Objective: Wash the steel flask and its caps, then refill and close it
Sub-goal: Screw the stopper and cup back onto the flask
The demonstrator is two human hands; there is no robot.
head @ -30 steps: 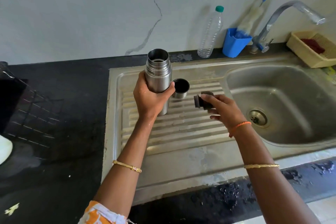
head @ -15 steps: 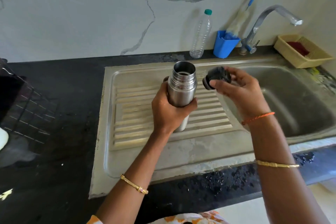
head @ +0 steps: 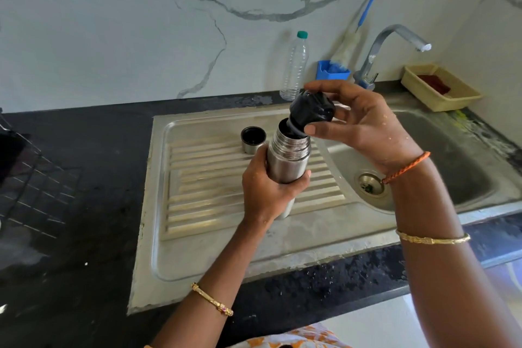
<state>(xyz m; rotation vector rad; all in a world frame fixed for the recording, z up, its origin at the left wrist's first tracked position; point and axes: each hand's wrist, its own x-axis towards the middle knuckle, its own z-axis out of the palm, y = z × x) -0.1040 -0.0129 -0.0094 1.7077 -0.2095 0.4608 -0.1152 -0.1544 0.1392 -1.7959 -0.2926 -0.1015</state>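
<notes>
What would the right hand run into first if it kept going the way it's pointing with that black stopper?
Most likely the open mouth of the steel flask. The right hand holds the black stopper tilted, its lower end right at the rim, though depth is hard to judge.

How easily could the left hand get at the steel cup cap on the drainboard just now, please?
Probably not straight away: the left hand is gripping the flask. The cup cap stands close behind it with nothing between, so once it lets go, likely yes.

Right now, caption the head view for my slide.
Left hand steadies steel flask while right hand sets black stopper into its mouth.
</notes>
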